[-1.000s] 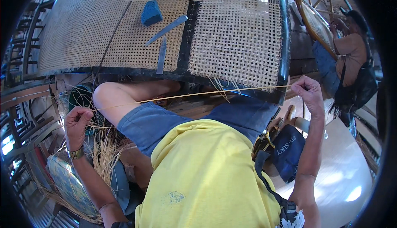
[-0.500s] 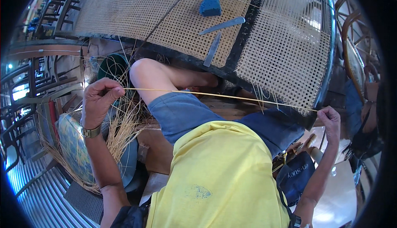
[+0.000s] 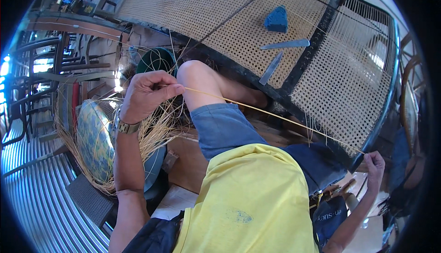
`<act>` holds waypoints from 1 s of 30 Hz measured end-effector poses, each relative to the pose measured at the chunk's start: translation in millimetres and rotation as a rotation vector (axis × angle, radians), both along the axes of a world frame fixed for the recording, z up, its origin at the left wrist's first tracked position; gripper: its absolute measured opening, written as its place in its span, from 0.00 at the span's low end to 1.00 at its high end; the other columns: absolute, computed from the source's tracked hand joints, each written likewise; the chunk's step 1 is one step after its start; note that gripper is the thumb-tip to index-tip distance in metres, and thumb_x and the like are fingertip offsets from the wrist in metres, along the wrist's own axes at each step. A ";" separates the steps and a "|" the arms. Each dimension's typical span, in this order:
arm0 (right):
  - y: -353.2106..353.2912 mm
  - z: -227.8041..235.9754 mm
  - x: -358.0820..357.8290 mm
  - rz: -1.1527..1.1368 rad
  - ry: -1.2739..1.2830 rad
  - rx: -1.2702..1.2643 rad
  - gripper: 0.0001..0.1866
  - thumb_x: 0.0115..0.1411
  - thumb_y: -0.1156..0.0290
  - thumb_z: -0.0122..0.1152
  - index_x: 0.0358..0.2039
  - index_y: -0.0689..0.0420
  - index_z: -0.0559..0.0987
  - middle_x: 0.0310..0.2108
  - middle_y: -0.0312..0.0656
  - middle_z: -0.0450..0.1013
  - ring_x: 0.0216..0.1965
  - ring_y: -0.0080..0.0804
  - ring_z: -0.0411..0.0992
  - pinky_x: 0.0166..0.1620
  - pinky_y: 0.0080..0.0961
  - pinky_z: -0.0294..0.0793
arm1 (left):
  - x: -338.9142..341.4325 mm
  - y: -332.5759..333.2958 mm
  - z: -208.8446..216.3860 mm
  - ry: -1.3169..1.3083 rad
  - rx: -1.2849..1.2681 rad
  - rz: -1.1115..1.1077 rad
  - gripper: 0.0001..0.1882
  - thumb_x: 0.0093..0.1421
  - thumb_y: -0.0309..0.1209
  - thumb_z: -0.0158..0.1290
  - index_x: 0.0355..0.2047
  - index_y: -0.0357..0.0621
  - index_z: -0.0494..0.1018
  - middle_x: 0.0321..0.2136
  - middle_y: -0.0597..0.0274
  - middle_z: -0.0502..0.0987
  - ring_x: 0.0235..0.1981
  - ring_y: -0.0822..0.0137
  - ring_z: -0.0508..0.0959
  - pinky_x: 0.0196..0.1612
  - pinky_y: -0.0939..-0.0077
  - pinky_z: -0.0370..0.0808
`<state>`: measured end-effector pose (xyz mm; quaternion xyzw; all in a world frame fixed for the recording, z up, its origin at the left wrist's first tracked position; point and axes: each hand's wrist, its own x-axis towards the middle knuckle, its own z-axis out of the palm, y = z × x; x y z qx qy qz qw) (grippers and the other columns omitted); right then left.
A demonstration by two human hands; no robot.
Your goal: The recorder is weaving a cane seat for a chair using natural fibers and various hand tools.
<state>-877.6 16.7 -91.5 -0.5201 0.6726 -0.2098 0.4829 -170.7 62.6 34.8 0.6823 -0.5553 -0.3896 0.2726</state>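
A thin, pale rattan cane strand (image 3: 257, 109) is stretched taut across my lap. My left hand (image 3: 149, 94) pinches one end between thumb and fingers, beside my bare knee. At the right, near the corner of the woven cane panel (image 3: 330, 85), my right hand (image 3: 374, 165) pinches the other end. The panel sits in a dark frame (image 3: 305, 42); its right section has loose strand ends hanging over the near edge. On the weave lie a blue block (image 3: 276, 19), a pointed flat metal tool (image 3: 285, 44) and a second blade-like tool (image 3: 271, 68).
A big bundle of loose cane strands (image 3: 154, 131) spills beside my left forearm, around a patterned blue-yellow rounded object (image 3: 94, 136). Behind it stands a dark green container (image 3: 156, 61). Dark chair frames (image 3: 41, 69) crowd the left. A dark bag (image 3: 330, 216) lies by my right forearm.
The view has turned, so the panel and tools appear shifted right and lower. My left hand sits nearer my knee, and the strand slants down more steeply toward my right hand.
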 end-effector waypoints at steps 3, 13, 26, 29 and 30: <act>1.0 -2.4 -0.5 -0.012 -0.044 0.004 0.10 0.65 0.72 0.67 0.28 0.56 0.76 0.26 0.25 0.68 0.30 0.12 0.62 0.36 0.16 0.59 | -1.5 -0.6 0.1 -0.009 -0.001 0.004 0.07 0.62 0.30 0.66 0.35 0.39 0.83 0.24 0.75 0.77 0.26 0.84 0.69 0.29 0.86 0.66; -3.9 -6.7 -27.8 0.018 0.083 -0.113 0.08 0.66 0.71 0.66 0.30 0.57 0.79 0.29 0.25 0.69 0.32 0.14 0.64 0.38 0.16 0.63 | 3.0 -5.8 0.8 -0.015 0.054 -0.043 0.06 0.65 0.29 0.63 0.36 0.38 0.82 0.24 0.76 0.76 0.26 0.84 0.69 0.29 0.84 0.66; -52.8 78.1 65.3 0.012 0.632 -0.592 0.24 0.66 0.64 0.65 0.60 0.58 0.75 0.58 0.49 0.73 0.60 0.45 0.71 0.65 0.37 0.67 | -137.5 -74.4 -34.6 -0.297 -0.174 -0.380 0.10 0.65 0.35 0.56 0.36 0.41 0.81 0.30 0.55 0.83 0.31 0.56 0.83 0.37 0.64 0.78; -20.9 97.7 192.0 0.298 0.123 -0.608 0.22 0.65 0.68 0.66 0.58 0.57 0.76 0.52 0.49 0.74 0.52 0.37 0.74 0.58 0.33 0.72 | -241.2 -85.3 -80.4 -0.069 -0.500 -0.642 0.07 0.63 0.34 0.58 0.35 0.44 0.81 0.29 0.54 0.82 0.30 0.50 0.83 0.32 0.60 0.78; -8.1 96.1 209.1 0.332 -0.009 -0.559 0.19 0.64 0.69 0.66 0.55 0.58 0.78 0.47 0.48 0.77 0.47 0.34 0.76 0.53 0.30 0.75 | -268.1 -85.4 -74.2 -0.090 -0.469 -0.698 0.07 0.63 0.34 0.58 0.35 0.44 0.80 0.28 0.53 0.82 0.30 0.49 0.82 0.32 0.59 0.78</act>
